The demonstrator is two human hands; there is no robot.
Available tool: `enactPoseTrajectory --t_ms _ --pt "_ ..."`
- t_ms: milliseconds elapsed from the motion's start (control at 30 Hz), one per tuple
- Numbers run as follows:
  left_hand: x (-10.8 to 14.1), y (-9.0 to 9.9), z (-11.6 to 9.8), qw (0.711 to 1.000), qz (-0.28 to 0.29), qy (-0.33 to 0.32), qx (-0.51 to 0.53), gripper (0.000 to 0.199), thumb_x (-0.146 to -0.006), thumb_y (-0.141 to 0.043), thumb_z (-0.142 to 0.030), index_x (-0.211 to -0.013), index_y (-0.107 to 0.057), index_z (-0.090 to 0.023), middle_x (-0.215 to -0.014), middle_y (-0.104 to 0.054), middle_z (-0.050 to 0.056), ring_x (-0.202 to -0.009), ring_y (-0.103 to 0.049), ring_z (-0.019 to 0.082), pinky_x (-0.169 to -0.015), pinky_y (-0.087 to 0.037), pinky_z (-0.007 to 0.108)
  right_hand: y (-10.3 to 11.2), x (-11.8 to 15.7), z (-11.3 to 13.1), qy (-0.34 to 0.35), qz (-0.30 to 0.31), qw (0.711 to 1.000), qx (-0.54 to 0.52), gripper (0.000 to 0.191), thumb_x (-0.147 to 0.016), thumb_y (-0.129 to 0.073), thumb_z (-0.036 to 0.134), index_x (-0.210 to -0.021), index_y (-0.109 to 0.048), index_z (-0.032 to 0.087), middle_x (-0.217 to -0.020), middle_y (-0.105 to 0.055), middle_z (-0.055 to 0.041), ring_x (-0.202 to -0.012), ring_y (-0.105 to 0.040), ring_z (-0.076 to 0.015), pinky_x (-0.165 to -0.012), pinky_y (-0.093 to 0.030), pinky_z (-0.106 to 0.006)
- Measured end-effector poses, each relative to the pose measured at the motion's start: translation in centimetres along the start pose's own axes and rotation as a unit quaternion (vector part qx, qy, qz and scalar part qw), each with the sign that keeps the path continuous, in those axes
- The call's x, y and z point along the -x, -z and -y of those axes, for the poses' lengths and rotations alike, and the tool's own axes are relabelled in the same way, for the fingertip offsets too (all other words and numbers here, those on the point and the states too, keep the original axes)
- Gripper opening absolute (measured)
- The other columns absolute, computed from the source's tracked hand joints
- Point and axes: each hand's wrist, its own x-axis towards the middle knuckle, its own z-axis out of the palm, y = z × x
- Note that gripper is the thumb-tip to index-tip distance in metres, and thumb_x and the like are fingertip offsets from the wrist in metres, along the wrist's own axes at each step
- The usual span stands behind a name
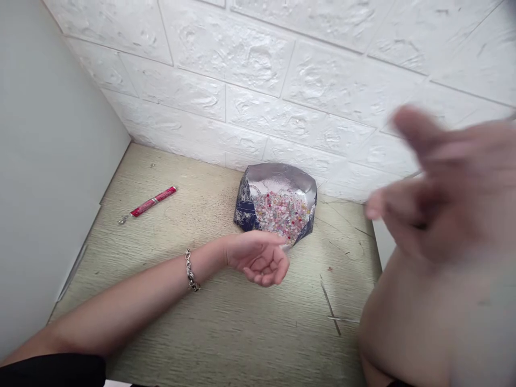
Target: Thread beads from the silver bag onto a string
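Note:
My left hand [262, 260] rests palm up at the front of the bag, its fingers loosely curled and its thumb apart from them. Nothing shows in its palm. Just behind it stands a foil-lined bag [244, 212] with its top folded open. Small beads [278, 215] in pink, white, red and yellow fill its mouth. High on the right and close to the camera is my right hand [439, 188], smeared by motion. Thumb and a finger stick out from it, but I cannot make out whether it holds anything.
A slim red pen-like stick [153, 201] with a silver charm lies at the back left of the wooden table [226, 333]. Thin crossed sticks or needles [330, 306] lie right of my left hand. A white brick-pattern wall [258, 59] closes the back, a grey panel [48, 150] the left.

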Motion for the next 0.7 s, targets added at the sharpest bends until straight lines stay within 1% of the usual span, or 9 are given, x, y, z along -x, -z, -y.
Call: enactPoseTrajectory --t_ms 67,133,233,300,367,433,500,567,700 --pt "0.1 -0.5 0.0 0.996 0.007 0.057 -0.064 0.047 -0.062 -0.057 -0.058 -0.064 -0.064 -0.012 -0.047 -0.051 0.004 -0.037 -0.044 0.010 -0.023 -0.015 0.018 -1.1 -0.9 -0.8 -0.009 0.022 0.999 0.025 0.011 -0.082 -0.048 0.030 -0.078 -0.055 0.022 -0.100 -0.061 -0.0001 -0.060 -0.053 -0.0087 -0.042 -0.042 -0.022" --pt "0.1 -0.9 0.0 0.990 0.008 0.083 -0.113 0.040 -0.061 -0.061 -0.054 -0.065 -0.066 -0.014 -0.050 -0.052 0.005 -0.040 -0.045 0.011 -0.023 -0.015 0.017 -1.5 -1.6 -2.0 -0.024 0.019 0.992 0.121 0.014 -0.082 -0.048 0.030 -0.081 -0.059 0.020 -0.091 -0.062 -0.0022 -0.075 -0.056 -0.0138 -0.048 -0.044 -0.023" --pt "0.2 -1.2 -0.2 0.988 -0.004 0.076 -0.131 0.040 -0.062 -0.058 -0.055 -0.064 -0.066 -0.016 -0.050 -0.050 0.004 -0.040 -0.042 0.010 -0.024 -0.015 0.018 -1.5 -2.1 -3.3 -0.068 0.029 0.961 0.268 0.019 -0.081 -0.048 0.033 -0.082 -0.060 0.019 -0.074 -0.059 -0.0016 -0.067 -0.053 -0.0144 -0.054 -0.040 -0.026" --pt "0.3 -1.2 -0.4 0.987 0.000 0.087 -0.134 0.044 -0.063 -0.054 -0.058 -0.062 -0.064 -0.016 -0.049 -0.048 0.004 -0.039 -0.041 0.011 -0.024 -0.014 0.019 -1.5 -2.2 -3.8 -0.119 0.071 0.946 0.294 0.022 -0.080 -0.048 0.037 -0.085 -0.060 0.019 -0.063 -0.054 0.0001 -0.057 -0.049 -0.0126 -0.053 -0.038 -0.027" --pt "0.3 -1.1 -0.5 0.983 0.014 0.111 -0.144 0.046 -0.063 -0.053 -0.060 -0.061 -0.064 -0.016 -0.050 -0.048 0.004 -0.040 -0.041 0.011 -0.025 -0.013 0.019 -1.5 -2.2 -4.0 -0.152 0.096 0.943 0.281 0.028 -0.081 -0.046 0.042 -0.094 -0.058 0.021 -0.064 -0.054 -0.0001 -0.057 -0.048 -0.0128 -0.054 -0.038 -0.027" --pt "0.4 -1.0 -0.6 0.982 0.009 0.112 -0.152 0.044 -0.063 -0.055 -0.059 -0.062 -0.063 -0.015 -0.052 -0.049 0.005 -0.041 -0.041 0.010 -0.025 -0.013 0.019 -1.6 -2.3 -4.4 -0.148 0.094 0.947 0.269 0.032 -0.082 -0.043 0.043 -0.102 -0.056 0.022 -0.078 -0.057 -0.0028 -0.068 -0.052 -0.0154 -0.061 -0.040 -0.029" --pt "0.4 -0.8 -0.5 0.985 -0.016 0.088 -0.146 0.041 -0.063 -0.055 -0.056 -0.063 -0.063 -0.015 -0.054 -0.050 0.004 -0.040 -0.040 0.009 -0.026 -0.011 0.019 -1.7 -2.3 -4.9 -0.125 0.084 0.953 0.263 0.032 -0.083 -0.041 0.040 -0.106 -0.055 0.021 -0.094 -0.058 -0.0057 -0.084 -0.053 -0.0187 -0.072 -0.040 -0.033" --pt "0.4 -0.7 -0.5 0.990 -0.052 0.043 -0.127 0.036 -0.064 -0.055 -0.050 -0.065 -0.062 -0.015 -0.054 -0.050 0.003 -0.039 -0.037 0.008 -0.027 -0.009 0.019 -1.7 -2.4 -5.2 -0.116 0.086 0.956 0.256 0.031 -0.084 -0.039 0.038 -0.102 -0.057 0.020 -0.096 -0.057 -0.0065 -0.089 -0.051 -0.0198 -0.076 -0.039 -0.034" --pt "0.0 -1.1 -0.6 0.981 -0.131 -0.098 -0.100 0.020 -0.068 -0.056 -0.034 -0.073 -0.059 -0.015 -0.058 -0.050 0.000 -0.040 -0.035 0.005 -0.031 -0.012 0.018 -2.0 -2.3 -4.9 -0.146 0.127 0.960 0.202 0.032 -0.085 -0.037 0.042 -0.091 -0.057 0.019 -0.070 -0.051 -0.0025 -0.065 -0.048 -0.0137 -0.061 -0.039 -0.028"
